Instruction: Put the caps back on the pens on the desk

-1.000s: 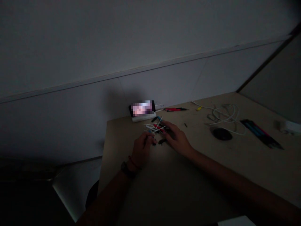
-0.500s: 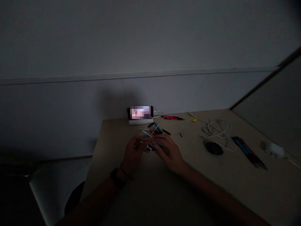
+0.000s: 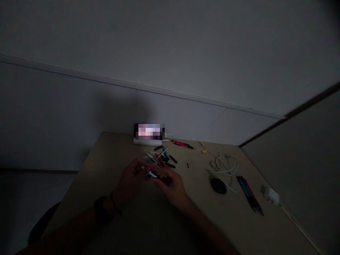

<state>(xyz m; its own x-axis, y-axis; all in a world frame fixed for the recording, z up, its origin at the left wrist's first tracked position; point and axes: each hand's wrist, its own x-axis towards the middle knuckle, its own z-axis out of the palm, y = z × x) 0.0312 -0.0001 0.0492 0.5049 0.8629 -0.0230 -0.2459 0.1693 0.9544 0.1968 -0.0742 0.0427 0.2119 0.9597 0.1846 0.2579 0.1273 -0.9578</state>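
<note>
Desk (image 3: 106, 152): dim, so you could misjudge your grip.
Small dark-and-white piece (image 3: 152, 174): between your fingertips; uneven pressure could make it slip.
Left hand (image 3: 132, 179): narrow pinch on it.
Right hand (image 3: 173, 186): narrow pinch, opposite side.
Loose pen parts (image 3: 165, 153): near, at one o'clock from your hands; brushing knuckles could scatter them.

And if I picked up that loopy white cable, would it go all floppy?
Probably floppy: the white cable is thin and lies in loose curls, so it would likely droop. Its loops overlap, so lifting one may drag others. It passes close to the black mouse, so it might brush that.
</note>
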